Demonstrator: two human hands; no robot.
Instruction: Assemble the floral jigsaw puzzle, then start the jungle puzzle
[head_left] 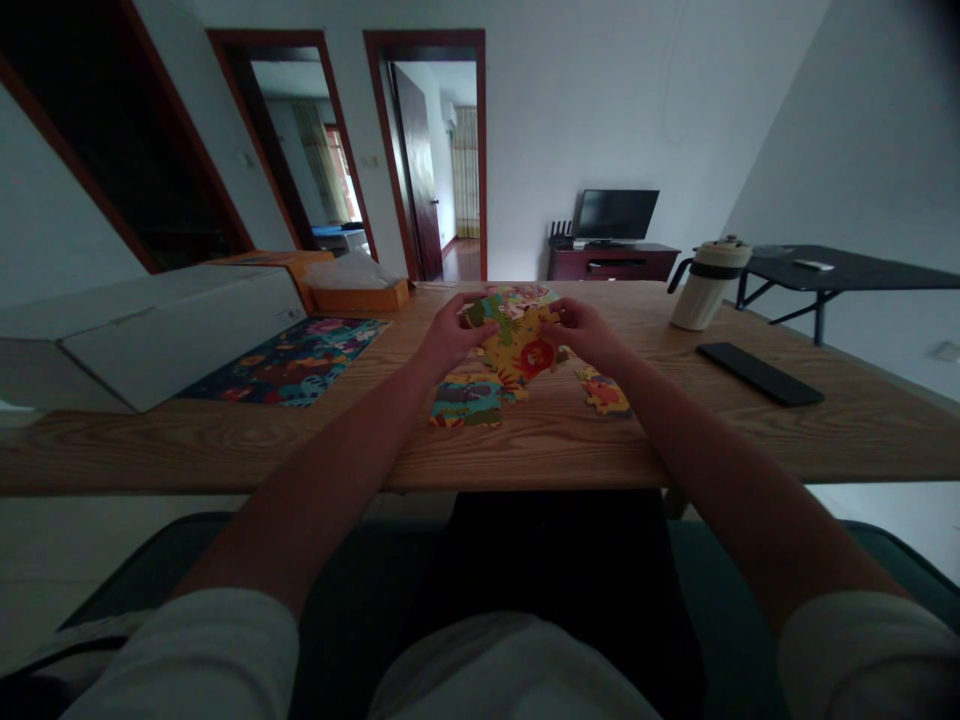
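Note:
A joined section of jigsaw puzzle (521,345), yellow with a red lion, is raised and tilted above the wooden table (555,455). My left hand (456,333) pinches its upper left edge. At its upper right edge my right hand (579,328) grips it with thumb and fingers. Below and to the left, a blue-green puzzle section (466,400) lies flat on the wood. An orange and yellow section (602,391) rests near my right forearm. Behind the raised section, more colourful pieces (525,294) partly show.
On the left are a dark illustrated sheet (300,360), a large white box (180,325) and an orange tray (360,298) with plastic in it. To the right stand a cream jug (709,285) and a black flat object (759,374). A TV (616,214) is beyond.

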